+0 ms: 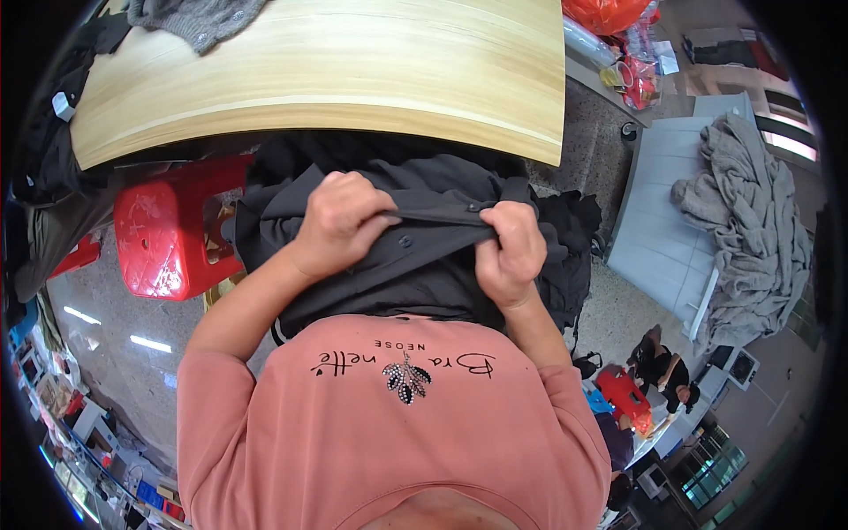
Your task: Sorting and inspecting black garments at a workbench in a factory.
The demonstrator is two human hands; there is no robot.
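Note:
A dark grey garment (371, 252) with buttons lies bunched across my lap, below the near edge of the wooden table. My left hand (344, 219) is closed, pinching the garment's edge between thumb and fingers. To the right, my right hand (511, 252) grips the same edge, its fingers curled. Between the two hands the edge is stretched nearly straight. One dark button (405, 240) shows on the cloth just below that edge, and another small button (473, 208) sits beside my right hand. Folds hide the rest of the garment's shape.
The wooden table (353, 79) stands ahead, with a grey knitted piece (199, 22) at its far left. A red plastic stool (155, 234) is at my left. On the right, grey fabric (742, 203) hangs over a pale blue bin (658, 203). People work farther off at lower right.

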